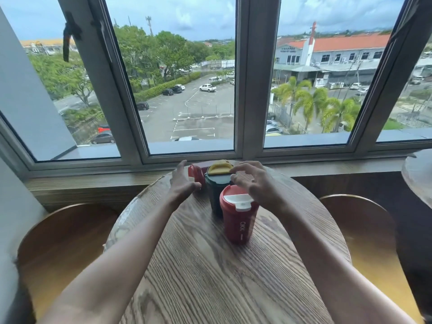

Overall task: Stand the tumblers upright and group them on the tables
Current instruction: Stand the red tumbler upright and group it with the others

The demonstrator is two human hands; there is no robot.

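Three tumblers sit on a round wooden table (210,277). Nearest me, a red tumbler with a white lid (238,218) stands upright. Behind it a dark green tumbler with a yellow lid (216,185) also stands upright. At the far edge a dark red tumbler (198,171) lies on its side, its lid end toward the left. My left hand (183,181) hovers open just left of the lying tumbler, fingers spread. My right hand (254,181) hovers open above and right of the green and red tumblers, holding nothing.
Two wooden chairs flank the table, one at the left (63,239) and one at the right (364,225). A wooden window sill (93,181) and large windows run behind the table. Another round table's edge (418,176) shows at far right.
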